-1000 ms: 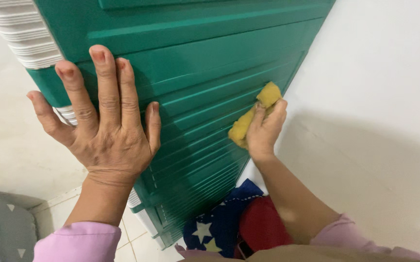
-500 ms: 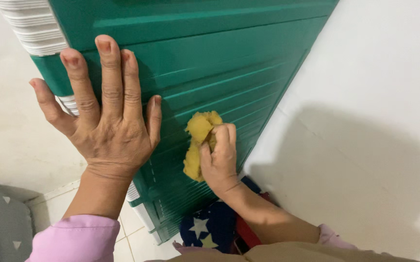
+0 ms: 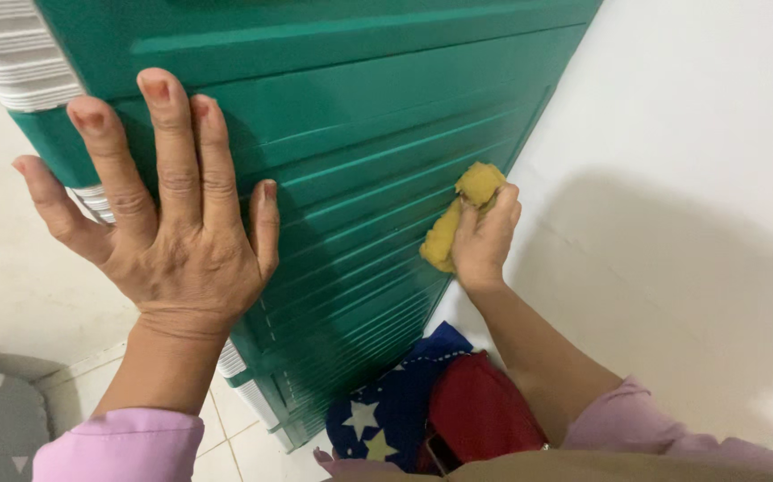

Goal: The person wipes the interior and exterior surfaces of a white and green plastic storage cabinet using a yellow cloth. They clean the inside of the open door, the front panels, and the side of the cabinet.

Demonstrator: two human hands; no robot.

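The green ribbed cabinet (image 3: 359,134) stands against the white wall (image 3: 690,178), its side panel made of horizontal slats with white ribbed trim at the far corner. The right hand (image 3: 484,241) is closed around a crumpled yellow cloth (image 3: 458,214), pressing it on the slats near the panel's wall-side edge. The left hand (image 3: 167,232) lies flat and spread, fingers wide, on the cabinet's opposite edge, holding nothing. Below the cabinet lie a navy star-patterned fabric (image 3: 386,415) and a red item (image 3: 480,411).

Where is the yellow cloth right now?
In the head view, the yellow cloth is bunched in the right hand, pressed against the green slatted cabinet near its right edge, beside the white wall.
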